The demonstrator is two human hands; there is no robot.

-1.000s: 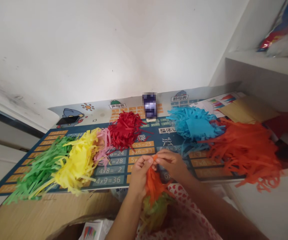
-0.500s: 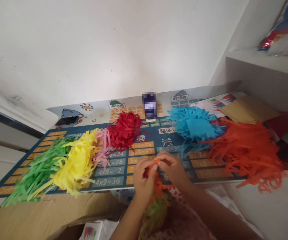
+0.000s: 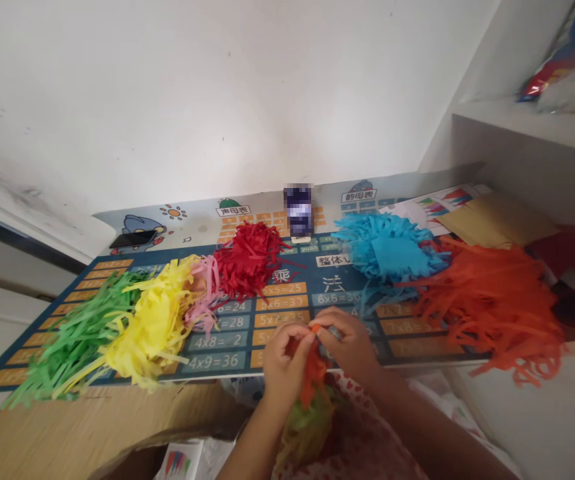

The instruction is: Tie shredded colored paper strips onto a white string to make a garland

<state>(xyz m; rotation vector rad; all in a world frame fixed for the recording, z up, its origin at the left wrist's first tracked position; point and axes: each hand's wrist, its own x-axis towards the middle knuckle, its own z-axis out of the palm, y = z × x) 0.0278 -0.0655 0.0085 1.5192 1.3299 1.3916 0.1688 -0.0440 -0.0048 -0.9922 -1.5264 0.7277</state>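
Both of my hands meet over the front edge of the printed mat. My left hand (image 3: pixel 287 357) is closed around an orange paper tassel (image 3: pixel 313 373), and its fringe hangs below the fingers. My right hand (image 3: pixel 344 340) pinches the small orange top of the same tassel, its thumb and forefinger close to those of the left. Yellow-green paper fringe (image 3: pixel 310 423) hangs under the orange strips, partly hidden by my left forearm. Whether the two are joined cannot be made out.
On the mat (image 3: pixel 222 361) lie fringed paper bunches: green (image 3: pixel 84 330), yellow (image 3: pixel 154 323), pink (image 3: pixel 204 293), red (image 3: pixel 252 260), blue (image 3: pixel 392 247) and orange (image 3: pixel 497 300). A phone (image 3: pixel 298 212) leans at the back; a dark flat object (image 3: pixel 134 240) lies left. A brown envelope (image 3: pixel 497 223) lies right.
My hands stay together on the orange tassel with slight finger movement. More of its orange fringe shows below the hands now, and the right fingers sit slightly further from the left ones.
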